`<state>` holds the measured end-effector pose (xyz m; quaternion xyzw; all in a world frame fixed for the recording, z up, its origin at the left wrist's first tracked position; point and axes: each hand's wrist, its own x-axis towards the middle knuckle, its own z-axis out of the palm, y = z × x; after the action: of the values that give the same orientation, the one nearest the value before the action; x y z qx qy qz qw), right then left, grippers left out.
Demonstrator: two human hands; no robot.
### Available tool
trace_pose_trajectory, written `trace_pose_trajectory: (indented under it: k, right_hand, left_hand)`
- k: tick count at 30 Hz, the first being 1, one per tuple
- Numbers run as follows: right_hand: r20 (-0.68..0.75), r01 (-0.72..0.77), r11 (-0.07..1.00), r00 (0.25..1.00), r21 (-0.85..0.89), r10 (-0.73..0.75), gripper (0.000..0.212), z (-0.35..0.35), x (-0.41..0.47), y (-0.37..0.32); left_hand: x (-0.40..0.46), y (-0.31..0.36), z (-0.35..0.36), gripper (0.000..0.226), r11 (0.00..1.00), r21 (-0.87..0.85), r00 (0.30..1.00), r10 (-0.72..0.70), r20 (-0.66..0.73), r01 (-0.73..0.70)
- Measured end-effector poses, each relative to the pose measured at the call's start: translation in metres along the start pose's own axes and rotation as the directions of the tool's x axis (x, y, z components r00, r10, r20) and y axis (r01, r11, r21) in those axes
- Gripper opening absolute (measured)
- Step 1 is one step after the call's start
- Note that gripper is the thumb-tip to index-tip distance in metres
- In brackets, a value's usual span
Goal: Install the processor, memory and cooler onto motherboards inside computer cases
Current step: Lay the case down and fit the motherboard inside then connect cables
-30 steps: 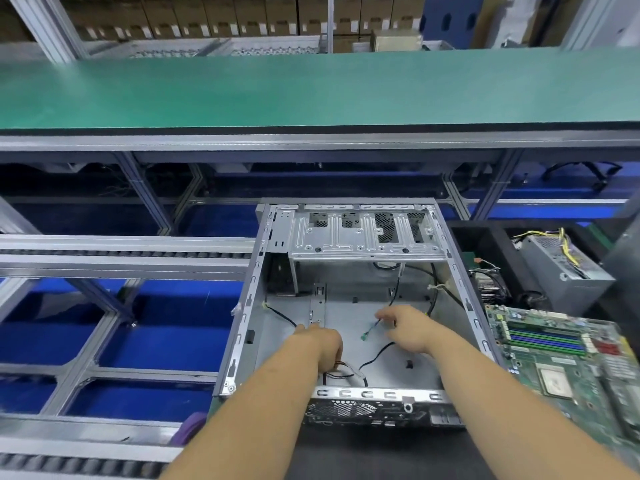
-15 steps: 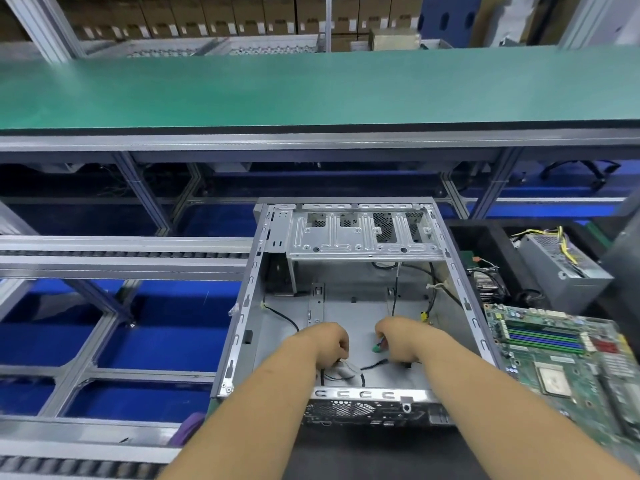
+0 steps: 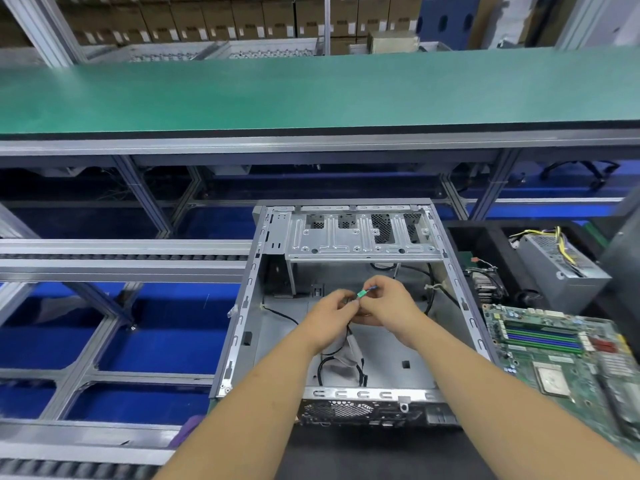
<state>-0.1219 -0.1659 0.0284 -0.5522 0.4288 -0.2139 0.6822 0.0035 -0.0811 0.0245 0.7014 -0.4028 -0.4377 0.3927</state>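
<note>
An open grey computer case [image 3: 242, 306] lies in front of me with no board inside. Both hands are raised together above its floor. My left hand [image 3: 330, 317] grips a bundle of black cables [image 3: 346, 344] that hang down to the case floor. My right hand [image 3: 388, 303] pinches a small green connector [image 3: 361, 294] at the cable's end. A green motherboard [image 3: 561, 362] with memory slots and a processor socket lies to the right of the case.
A power supply [image 3: 564, 261] with yellow wires and a heatsink cooler [image 3: 485, 285] sit in a black tray at the right. A green conveyor belt [image 3: 311, 95] runs across the back. Roller rails [image 3: 121, 258] stretch to the left above a blue floor.
Both hands have lifted from the case floor and come together, bringing the cables and the green connector up with them.
</note>
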Motion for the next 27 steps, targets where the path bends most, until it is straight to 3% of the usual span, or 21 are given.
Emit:
trace_pose_trajectory:
  k: [2, 6, 10, 14, 18, 20, 24, 27]
  right_hand:
    - [0.006, -0.032, 0.987, 0.999, 0.156, 0.031, 0.017, 0.0, 0.001, -0.003]
    - [-0.012, -0.023, 0.913, 0.999, 0.408, 0.031, 0.012, -0.008, 0.002, -0.008]
    - [0.054, -0.041, 0.888, 0.998, 0.458, 0.018, 0.01, -0.011, 0.0, -0.008]
    - [0.113, -0.062, 0.892, 0.993, 0.447, 0.012, 0.016, -0.012, -0.003, -0.011]
    - [0.107, -0.075, 0.859, 0.994, 0.507, 0.024, 0.018, -0.014, -0.002, -0.015]
    - [0.028, -0.045, 0.897, 0.999, 0.439, 0.037, 0.016, -0.013, 0.0, -0.015]
    - [-0.157, 0.023, 0.998, 0.988, 0.061, -0.013, 0.016, -0.016, 0.006, -0.007]
    - [-0.176, 0.03, 0.998, 0.984, 0.05, -0.02, 0.014, -0.022, 0.009, -0.005]
  left_hand:
    - [-0.002, 0.001, -0.001, 0.038, 0.999, -0.031, 1.0, 0.018, -0.011, -0.019]
    - [-0.005, 0.001, 0.002, 0.031, 0.985, 0.103, 0.991, 0.133, 0.033, -0.135]
    - [-0.007, 0.006, 0.0, 0.026, 0.991, -0.075, 0.993, 0.114, 0.028, -0.111]
    - [-0.016, 0.013, -0.002, 0.025, 0.991, -0.131, 0.991, 0.019, 0.132, -0.002]
    - [-0.013, 0.019, -0.003, 0.029, 0.97, -0.238, 0.994, -0.018, 0.106, 0.043]
    - [-0.011, 0.017, -0.003, 0.024, 0.968, -0.247, 0.994, -0.022, 0.109, 0.048]
    - [-0.011, 0.017, -0.008, 0.025, 0.971, -0.235, 0.999, -0.037, 0.025, 0.041]
    - [-0.008, 0.018, -0.013, 0.03, 0.929, -0.371, 0.999, -0.029, -0.034, 0.015]
